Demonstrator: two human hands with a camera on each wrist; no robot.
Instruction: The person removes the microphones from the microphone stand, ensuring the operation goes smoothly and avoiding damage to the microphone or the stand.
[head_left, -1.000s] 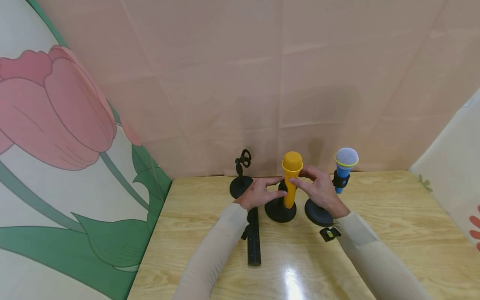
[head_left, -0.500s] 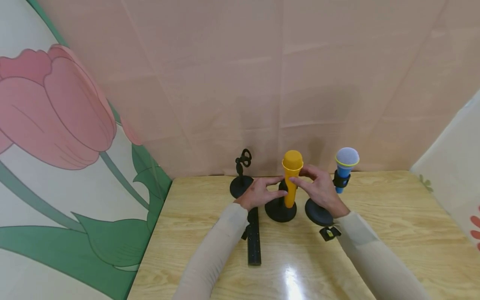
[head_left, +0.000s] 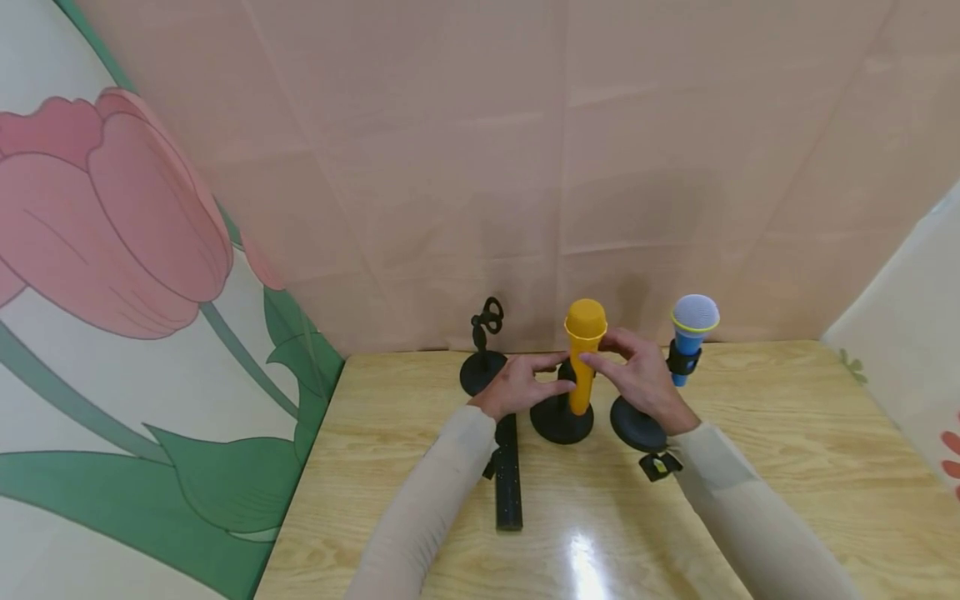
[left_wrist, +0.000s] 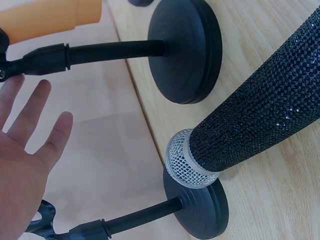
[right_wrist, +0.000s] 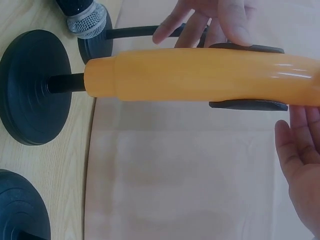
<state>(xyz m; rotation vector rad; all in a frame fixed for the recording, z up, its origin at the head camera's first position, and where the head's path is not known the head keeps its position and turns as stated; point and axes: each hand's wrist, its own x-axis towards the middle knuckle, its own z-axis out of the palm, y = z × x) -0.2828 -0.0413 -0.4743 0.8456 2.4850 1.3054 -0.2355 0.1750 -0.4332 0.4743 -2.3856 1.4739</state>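
A yellow microphone (head_left: 584, 350) stands upright in a clip on a stand with a round black base (head_left: 561, 423). My left hand (head_left: 525, 383) is just left of it, with straight fingers (left_wrist: 35, 125) spread and reaching toward the stand's stem. My right hand (head_left: 637, 375) is on the other side. Its thumb (right_wrist: 235, 20) lies against the clip around the yellow microphone (right_wrist: 200, 75), and its other fingers (right_wrist: 300, 165) stay straight and a little off the body.
A blue microphone (head_left: 692, 329) stands in a stand at the right, an empty stand (head_left: 483, 342) at the left. A black glitter microphone (head_left: 507, 479) lies on the wooden table (head_left: 787, 467) under my left forearm. A small black clip (head_left: 658, 467) lies by my right wrist.
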